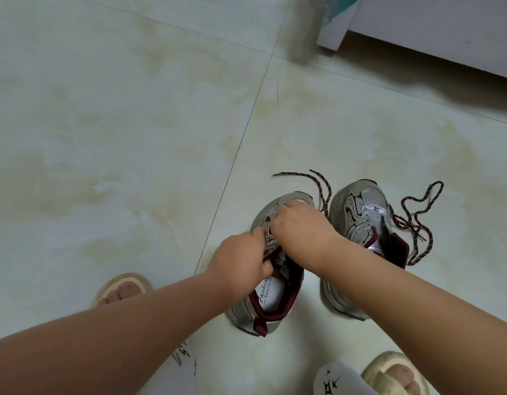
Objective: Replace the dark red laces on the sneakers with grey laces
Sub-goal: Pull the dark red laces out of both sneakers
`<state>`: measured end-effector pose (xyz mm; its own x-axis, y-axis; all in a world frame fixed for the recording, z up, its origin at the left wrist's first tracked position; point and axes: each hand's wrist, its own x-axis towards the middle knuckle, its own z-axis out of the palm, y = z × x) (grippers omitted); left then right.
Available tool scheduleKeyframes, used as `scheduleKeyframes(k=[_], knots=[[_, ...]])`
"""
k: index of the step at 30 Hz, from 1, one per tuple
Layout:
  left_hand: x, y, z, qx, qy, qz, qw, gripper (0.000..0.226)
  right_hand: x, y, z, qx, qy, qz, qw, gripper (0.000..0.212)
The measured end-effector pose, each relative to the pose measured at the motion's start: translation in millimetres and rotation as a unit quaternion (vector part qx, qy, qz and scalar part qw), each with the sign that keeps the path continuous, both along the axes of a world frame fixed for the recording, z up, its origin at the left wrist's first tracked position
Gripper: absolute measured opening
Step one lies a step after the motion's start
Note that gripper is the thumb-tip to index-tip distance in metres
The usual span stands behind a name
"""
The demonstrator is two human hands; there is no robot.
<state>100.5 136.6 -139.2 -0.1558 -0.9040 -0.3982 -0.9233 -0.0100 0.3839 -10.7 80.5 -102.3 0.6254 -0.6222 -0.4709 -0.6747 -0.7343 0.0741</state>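
Sneakers, two, silver-grey with dark red lining, side by side on the tiled floor (132,124), toes toward a white furniture base (434,32). Left sneaker (272,283): left hand (241,260) pinches its eyelet flap and tongue, thumb curled inside; right hand (300,223) rests over the forefoot, fingers bent onto the lacing area, grip not discernible. Right sneaker (357,220): dark red lace (417,220) loosened, trailing beside it. Second dark red lace (320,183) lies between the toes. Sandalled feet at the near edge.
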Motion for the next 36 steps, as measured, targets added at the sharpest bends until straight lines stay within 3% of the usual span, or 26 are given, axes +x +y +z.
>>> scheduleKeyframes(k=[2, 4, 7, 8, 11, 15, 17, 18, 21, 22, 23, 25, 27, 30, 32, 34, 35, 36], knots=[[2, 0, 1, 0.004, -0.002, -0.005, 1.0, 0.027, 0, 0, -1, 0.002, -0.006, -0.021, 1.0, 0.022], [4, 1, 3, 0.011, 0.005, -0.004, 1.0, 0.026, -3, -1, -4, 0.025, -0.049, -0.11, 0.992, 0.013], [5, 0, 3, 0.016, 0.013, -0.007, 1.0, 0.025, -21, -8, -15, 0.072, -0.174, -0.377, 0.907, 0.025], [5, 0, 4, 0.017, 0.016, -0.011, 1.0, 0.025, -28, -8, -20, 0.079, -0.207, -0.424, 0.878, 0.024], [5, -2, 4, 0.018, 0.017, -0.018, 1.0, 0.025, -32, 0, -19, 0.067, -0.239, -0.386, 0.888, 0.013], [5, -2, 4, 0.02, 0.014, -0.02, 0.999, 0.027, -28, 0, -15, 0.071, -0.236, -0.253, 0.936, 0.021], [5, -2, 4, 0.021, 0.014, -0.021, 0.999, 0.026, -25, -1, -17, 0.061, -0.246, -0.258, 0.932, 0.011], [5, -2, 4, 0.021, 0.015, -0.019, 0.999, 0.025, -23, -1, -16, 0.065, -0.281, -0.304, 0.908, 0.008], [6, -2, 4, 0.019, 0.017, -0.012, 1.0, 0.022, -24, -5, -14, 0.119, -0.409, -0.492, 0.759, 0.016], [6, -2, 4, 0.019, 0.017, -0.01, 1.0, 0.022, -25, -5, -14, 0.134, -0.427, -0.509, 0.736, 0.017], [6, -2, 4, 0.017, 0.017, -0.009, 1.0, 0.022, -25, -3, -14, 0.139, -0.425, -0.493, 0.747, 0.014], [6, -2, 3, 0.012, 0.014, -0.01, 1.0, 0.024, -24, 0, -15, 0.134, -0.376, -0.426, 0.812, 0.006], [6, -2, 3, 0.009, 0.01, -0.012, 1.0, 0.024, -21, 2, -21, 0.128, -0.297, -0.384, 0.865, 0.02], [6, -2, 3, 0.012, 0.012, -0.008, 1.0, 0.024, -9, -1, -21, 0.095, -0.295, -0.365, 0.878, 0.008], [6, -2, 4, 0.013, 0.015, -0.006, 1.0, 0.023, -5, -6, -16, 0.098, -0.369, -0.424, 0.821, 0.013], [6, -2, 4, 0.013, 0.018, -0.008, 1.0, 0.023, -7, -15, -7, 0.129, -0.47, -0.545, 0.682, 0.016], [7, -2, 4, 0.014, 0.02, -0.01, 1.0, 0.023, -10, -19, -4, 0.124, -0.503, -0.576, 0.633, 0.017], [7, -2, 4, 0.016, 0.022, -0.012, 1.0, 0.023, -14, -21, -2, 0.11, -0.511, -0.578, 0.627, 0.019]])
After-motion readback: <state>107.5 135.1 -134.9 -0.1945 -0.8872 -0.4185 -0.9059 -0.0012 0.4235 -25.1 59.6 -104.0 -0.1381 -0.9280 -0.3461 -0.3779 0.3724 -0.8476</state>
